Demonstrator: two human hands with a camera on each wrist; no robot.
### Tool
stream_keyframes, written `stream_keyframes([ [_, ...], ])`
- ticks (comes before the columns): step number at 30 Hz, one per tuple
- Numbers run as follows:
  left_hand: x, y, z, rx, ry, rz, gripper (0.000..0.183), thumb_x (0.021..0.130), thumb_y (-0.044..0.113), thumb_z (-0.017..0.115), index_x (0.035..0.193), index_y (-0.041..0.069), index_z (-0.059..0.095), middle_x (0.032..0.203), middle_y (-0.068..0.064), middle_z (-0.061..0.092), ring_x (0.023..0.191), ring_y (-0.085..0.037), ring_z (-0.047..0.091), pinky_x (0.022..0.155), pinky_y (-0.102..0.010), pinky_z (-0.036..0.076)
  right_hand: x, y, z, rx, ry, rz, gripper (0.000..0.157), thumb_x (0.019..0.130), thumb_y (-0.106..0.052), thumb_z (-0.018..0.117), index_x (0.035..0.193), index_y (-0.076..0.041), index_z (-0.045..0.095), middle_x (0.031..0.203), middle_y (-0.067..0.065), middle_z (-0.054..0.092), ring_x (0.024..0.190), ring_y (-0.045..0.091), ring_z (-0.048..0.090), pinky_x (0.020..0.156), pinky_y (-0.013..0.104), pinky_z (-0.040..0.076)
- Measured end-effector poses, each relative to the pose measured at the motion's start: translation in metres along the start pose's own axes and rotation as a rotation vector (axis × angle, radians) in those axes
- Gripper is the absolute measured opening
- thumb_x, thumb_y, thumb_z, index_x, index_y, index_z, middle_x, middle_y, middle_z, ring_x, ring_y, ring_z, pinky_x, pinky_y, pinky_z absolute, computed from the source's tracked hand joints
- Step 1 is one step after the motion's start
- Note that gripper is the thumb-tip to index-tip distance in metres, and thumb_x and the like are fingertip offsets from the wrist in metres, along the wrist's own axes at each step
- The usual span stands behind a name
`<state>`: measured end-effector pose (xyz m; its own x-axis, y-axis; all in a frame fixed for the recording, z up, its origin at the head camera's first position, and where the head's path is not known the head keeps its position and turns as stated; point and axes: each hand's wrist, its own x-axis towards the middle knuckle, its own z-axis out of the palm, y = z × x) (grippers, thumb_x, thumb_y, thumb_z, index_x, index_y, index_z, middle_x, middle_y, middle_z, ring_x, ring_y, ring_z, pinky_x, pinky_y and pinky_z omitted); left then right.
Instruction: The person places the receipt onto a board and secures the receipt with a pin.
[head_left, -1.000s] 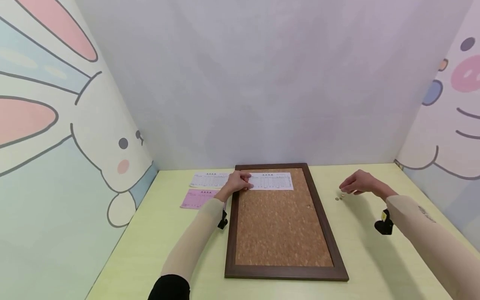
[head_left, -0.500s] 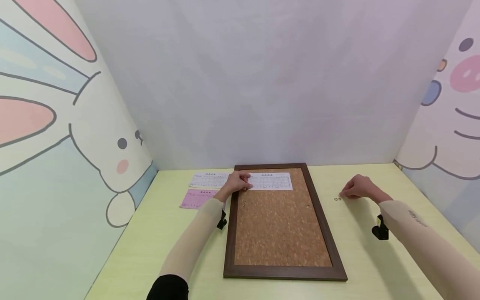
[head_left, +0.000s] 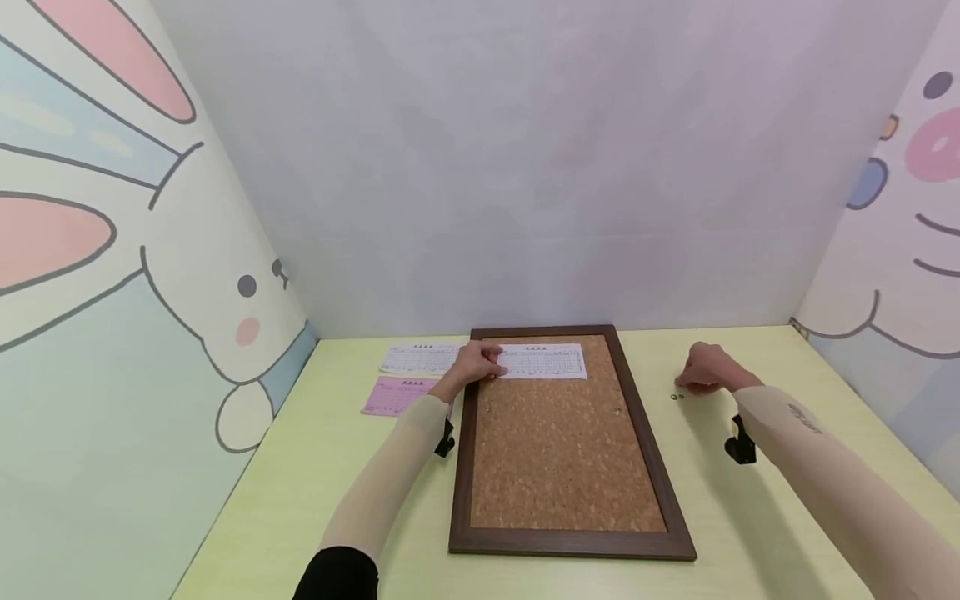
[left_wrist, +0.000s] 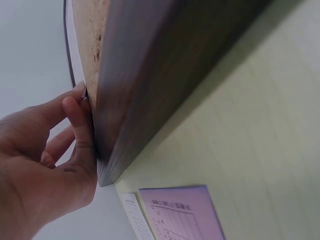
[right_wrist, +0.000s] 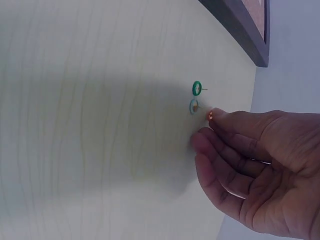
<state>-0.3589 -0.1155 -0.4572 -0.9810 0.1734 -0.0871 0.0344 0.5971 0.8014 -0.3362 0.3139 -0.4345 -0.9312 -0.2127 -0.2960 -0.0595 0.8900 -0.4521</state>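
On the framed cork board (head_left: 566,458) lies a white printed form (head_left: 543,361) near the top. My left hand (head_left: 476,364) holds its left edge against the cork, thumb and forefinger bent at the paper. The left wrist view shows those fingertips (left_wrist: 75,107) close together beside the dark frame, with a small shiny spot between them. Right of the board, my right hand (head_left: 708,368) pinches a small orange thumbtack (right_wrist: 210,115) just over the table. A green thumbtack (right_wrist: 197,88) and a pale blue thumbtack (right_wrist: 194,106) lie beside the fingertips, the green one's pin pointing sideways.
Left of the board, another white form (head_left: 420,358) and a pink form (head_left: 395,395) lie on the pale yellow table (head_left: 300,492). A grey wall (head_left: 525,167) rises behind, with cartoon-printed panels on both sides.
My right hand came down to the thumbtacks, took one up and shifted slightly left; two now show on the table instead of several. My left hand and the white form have stayed put.
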Motion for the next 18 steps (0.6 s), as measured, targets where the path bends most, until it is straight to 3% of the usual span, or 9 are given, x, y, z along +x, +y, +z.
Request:
stream_keyframes([
  [5,-0.002,-0.002,-0.004,-0.001,-0.004,0.014,0.044,0.087,0.003,0.079,0.129,-0.004,0.067,0.084,-0.003,0.057,0.066,-0.008,0.052,0.059,-0.017,0.044,0.005,-0.003,0.003,0.011,0.029,-0.102,0.026,0.096,-0.012,0.066,0.076,0.004,0.071,0.059,-0.003,0.058,0.056,0.009,0.049,0.057,0.026,0.045],
  [9,-0.003,0.000,-0.003,0.001,-0.014,0.017,0.044,0.088,0.004,0.078,0.130,-0.004,0.066,0.085,-0.003,0.056,0.067,-0.008,0.053,0.060,-0.017,0.044,0.003,0.000,0.001,0.011,0.047,-0.126,0.024,0.098,-0.015,0.066,0.091,0.008,0.073,0.070,0.003,0.065,0.063,0.011,0.048,0.063,0.029,0.040],
  [18,-0.003,0.004,0.000,0.002,-0.021,0.004,0.042,0.090,0.005,0.077,0.130,-0.003,0.066,0.085,-0.002,0.054,0.067,-0.008,0.053,0.060,-0.016,0.044,0.001,0.013,-0.006,0.005,0.069,-0.118,0.019,0.094,-0.013,0.071,0.091,0.005,0.076,0.070,0.001,0.069,0.063,0.014,0.055,0.059,0.029,0.047],
])
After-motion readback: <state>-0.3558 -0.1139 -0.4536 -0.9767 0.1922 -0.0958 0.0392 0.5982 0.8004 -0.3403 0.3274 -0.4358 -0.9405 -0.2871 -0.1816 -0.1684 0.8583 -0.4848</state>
